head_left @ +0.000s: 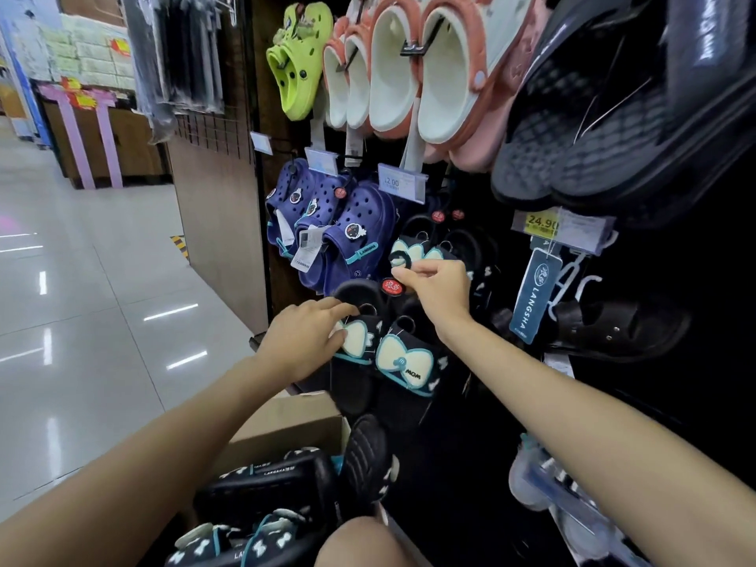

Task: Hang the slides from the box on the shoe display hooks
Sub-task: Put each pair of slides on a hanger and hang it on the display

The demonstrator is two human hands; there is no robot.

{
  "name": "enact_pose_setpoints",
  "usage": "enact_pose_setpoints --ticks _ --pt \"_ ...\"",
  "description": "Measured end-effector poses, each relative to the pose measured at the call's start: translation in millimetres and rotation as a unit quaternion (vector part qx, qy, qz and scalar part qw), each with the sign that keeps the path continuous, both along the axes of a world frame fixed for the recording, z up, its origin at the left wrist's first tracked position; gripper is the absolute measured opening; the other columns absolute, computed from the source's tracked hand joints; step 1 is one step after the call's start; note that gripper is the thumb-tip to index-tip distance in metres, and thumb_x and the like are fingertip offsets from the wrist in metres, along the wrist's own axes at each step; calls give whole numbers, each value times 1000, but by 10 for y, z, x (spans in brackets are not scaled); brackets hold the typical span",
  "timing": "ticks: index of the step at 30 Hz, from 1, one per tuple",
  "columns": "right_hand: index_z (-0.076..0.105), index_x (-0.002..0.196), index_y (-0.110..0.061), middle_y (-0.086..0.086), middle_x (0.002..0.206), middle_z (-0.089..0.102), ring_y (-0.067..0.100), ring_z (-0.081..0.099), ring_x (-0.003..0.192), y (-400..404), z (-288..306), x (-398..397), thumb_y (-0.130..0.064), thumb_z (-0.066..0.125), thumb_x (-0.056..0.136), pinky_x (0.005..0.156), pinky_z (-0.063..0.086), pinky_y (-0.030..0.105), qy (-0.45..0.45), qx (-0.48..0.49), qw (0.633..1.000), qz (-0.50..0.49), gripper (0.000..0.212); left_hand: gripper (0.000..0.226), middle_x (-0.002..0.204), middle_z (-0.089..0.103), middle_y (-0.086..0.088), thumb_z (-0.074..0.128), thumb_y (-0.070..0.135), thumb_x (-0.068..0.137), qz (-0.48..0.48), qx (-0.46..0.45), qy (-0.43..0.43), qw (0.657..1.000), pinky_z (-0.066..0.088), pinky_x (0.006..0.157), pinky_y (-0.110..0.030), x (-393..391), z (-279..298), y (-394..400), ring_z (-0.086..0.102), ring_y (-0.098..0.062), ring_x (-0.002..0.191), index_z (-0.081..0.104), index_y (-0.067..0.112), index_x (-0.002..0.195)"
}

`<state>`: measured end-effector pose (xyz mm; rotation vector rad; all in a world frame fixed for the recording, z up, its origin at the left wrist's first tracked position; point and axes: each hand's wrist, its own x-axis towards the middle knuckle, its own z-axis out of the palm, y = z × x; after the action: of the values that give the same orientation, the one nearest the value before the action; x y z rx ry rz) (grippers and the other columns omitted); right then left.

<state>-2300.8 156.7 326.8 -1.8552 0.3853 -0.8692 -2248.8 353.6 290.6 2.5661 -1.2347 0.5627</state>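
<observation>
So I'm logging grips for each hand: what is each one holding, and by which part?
Left hand holds the pair of black bow slides at the left slide's bow strap. Right hand pinches a black hanging loop.

Dark display wall [470, 464] w/ hung slides [405, 362], clogs [356, 235]
</observation>
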Motion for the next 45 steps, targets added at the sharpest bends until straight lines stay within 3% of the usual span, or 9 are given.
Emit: enact_pose_setpoints --ticks 4,9,12,17,23,31,35,39,45 --pt "64 67 3 1 58 51 12 47 60 -290 84 159 -32 83 68 69 51 40 -2 -14 999 -38 40 42 137 54 9 45 35 98 -7 15 -15 1000 46 85 -34 115 81 -215 56 -21 117 46 32 140" --pt "63 70 5 2 59 49 12 43 58 -562 239 343 -31 82 71 58 37 26 8 -29 998 -57 41 39 127 57 5 46 35 99 -21 -8 14 1000 47 82 -36 282 189 -414 57 -23 113 47 29 137" --pt "65 70 3 3 57 52 13 44 56 -668 324 450 -30 82 74 58 40 25 10 -35 997 -61 37 35 122 57 5 47 35 99 -20 -27 17 999 48 79 -36 370 263 -515 58 -22 108 50 29 134" --pt "73 62 -15 -4 68 70 20 70 69 -811 462 634 -24 87 70 74 60 37 -6 -4 996 -92 18 29 122 59 4 45 34 99 1 -13 2 1000 40 71 -32 530 320 -652 57 -23 108 54 30 127" --pt "73 76 -10 0 80 74 22 73 77 -953 594 841 -26 86 72 82 59 37 -25 34 993 -113 21 31 124 60 4 47 35 98 20 -18 -29 999 32 68 -31 634 340 -779 58 -26 108 55 29 127" --pt "65 67 3 3 59 60 21 59 60 -1058 568 1010 -23 82 77 64 49 33 -28 0 995 -96 32 34 125 59 1 48 33 96 14 -30 -1 999 44 77 -36 832 382 -931 56 -27 111 54 26 129" --pt "66 62 -11 -4 55 59 18 63 60 -1163 499 1035 -19 82 78 64 50 33 -24 -8 996 -86 24 32 126 60 2 48 34 96 11 -48 10 999 50 77 -37 888 405 -1039 58 -25 109 54 27 127" --pt "60 56 -18 -6 53 58 14 60 55 -1213 464 1080 -19 81 78 61 47 29 -46 -33 994 -94 31 32 126 60 4 48 34 97 3 -45 1 999 42 70 -32 924 393 -1129 58 -24 108 54 27 127" --pt "67 73 1 -2 56 56 -2 49 39 -1289 526 1086 -13 77 81 52 38 11 -73 -32 994 -75 19 32 126 59 4 49 35 97 6 -39 6 999 48 77 -36 1000 386 -1156 57 -25 111 55 27 127"
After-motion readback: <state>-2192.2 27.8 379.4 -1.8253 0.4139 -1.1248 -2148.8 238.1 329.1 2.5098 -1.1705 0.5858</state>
